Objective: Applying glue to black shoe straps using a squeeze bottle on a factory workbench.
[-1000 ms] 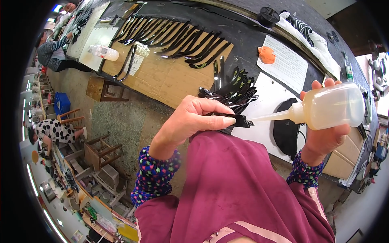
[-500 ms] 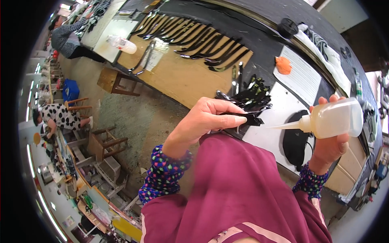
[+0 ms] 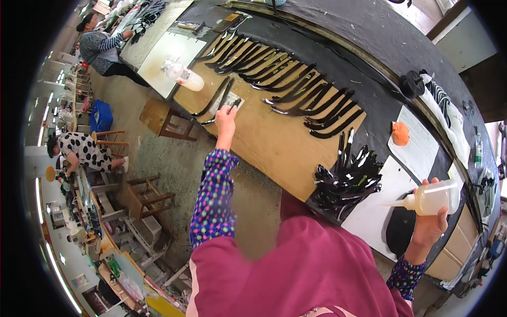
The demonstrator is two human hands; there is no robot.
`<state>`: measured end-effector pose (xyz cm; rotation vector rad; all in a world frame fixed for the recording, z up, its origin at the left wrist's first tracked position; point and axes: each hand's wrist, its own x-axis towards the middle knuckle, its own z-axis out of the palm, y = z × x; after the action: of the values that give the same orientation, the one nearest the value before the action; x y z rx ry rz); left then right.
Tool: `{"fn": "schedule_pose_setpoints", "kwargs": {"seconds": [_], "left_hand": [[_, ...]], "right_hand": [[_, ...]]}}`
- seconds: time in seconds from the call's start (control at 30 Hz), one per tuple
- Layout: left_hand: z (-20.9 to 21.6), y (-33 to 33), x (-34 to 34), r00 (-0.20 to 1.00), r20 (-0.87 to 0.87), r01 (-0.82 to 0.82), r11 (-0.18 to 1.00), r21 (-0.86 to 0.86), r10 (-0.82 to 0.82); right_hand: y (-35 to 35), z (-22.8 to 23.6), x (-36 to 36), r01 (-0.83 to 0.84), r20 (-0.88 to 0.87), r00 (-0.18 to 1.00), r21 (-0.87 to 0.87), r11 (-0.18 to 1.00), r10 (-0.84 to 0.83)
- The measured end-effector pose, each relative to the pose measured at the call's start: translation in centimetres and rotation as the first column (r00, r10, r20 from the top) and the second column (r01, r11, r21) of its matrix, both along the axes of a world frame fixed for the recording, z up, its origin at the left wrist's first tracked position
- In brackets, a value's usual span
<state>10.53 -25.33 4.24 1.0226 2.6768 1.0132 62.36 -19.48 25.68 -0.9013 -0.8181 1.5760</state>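
My left hand (image 3: 226, 119) reaches far out to the left end of a brown board (image 3: 274, 145), its fingers closed on a black curved strip (image 3: 234, 103) that lies beside two similar strips (image 3: 214, 99). My right hand (image 3: 430, 226) holds a translucent squeeze bottle (image 3: 435, 197) upright-tilted, nozzle pointing left, above a white sheet (image 3: 369, 216). A pile of glossy black strips (image 3: 348, 182) sits at the board's right end, between my hands. A long row of black curved strips (image 3: 296, 90) lies spread across the board's far side.
A second squeeze bottle (image 3: 182, 77) lies on a pale sheet to the far left. An orange lump (image 3: 400, 133) rests on white paper at the right. A wooden stool (image 3: 157, 116) stands below the bench. Two other people (image 3: 100, 45) (image 3: 79, 150) sit at the left.
My left hand has left the pile near my body and stretched out to the board's left end with a strip. The bottle's nozzle has drawn away from that hand.
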Motion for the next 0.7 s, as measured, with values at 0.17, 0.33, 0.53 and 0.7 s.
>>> {"fn": "schedule_pose_setpoints", "kwargs": {"seconds": [0.17,0.33,0.53,0.7], "left_hand": [[-4.3,5.7,-3.2,1.000,-0.005,-0.018,0.989,0.144,0.018],[-7.2,6.4,-5.5,0.966,-0.257,0.011,0.998,0.066,0.006],[-2.6,7.3,0.3,0.886,-0.461,-0.089,0.993,-0.077,0.043],[3.8,6.9,18.1,0.929,0.120,0.323,0.925,0.198,-0.350]], "right_hand": [[0.6,-0.2,-1.7,0.058,0.077,0.995,-0.028,0.998,-0.056],[0.9,-0.5,-2.7,0.147,0.090,0.986,-0.044,0.988,-0.143],[1.1,-0.2,-1.0,0.204,0.107,0.973,-0.007,0.979,-0.203],[0.4,1.1,1.9,0.250,0.069,0.965,0.066,0.966,-0.254]]}}
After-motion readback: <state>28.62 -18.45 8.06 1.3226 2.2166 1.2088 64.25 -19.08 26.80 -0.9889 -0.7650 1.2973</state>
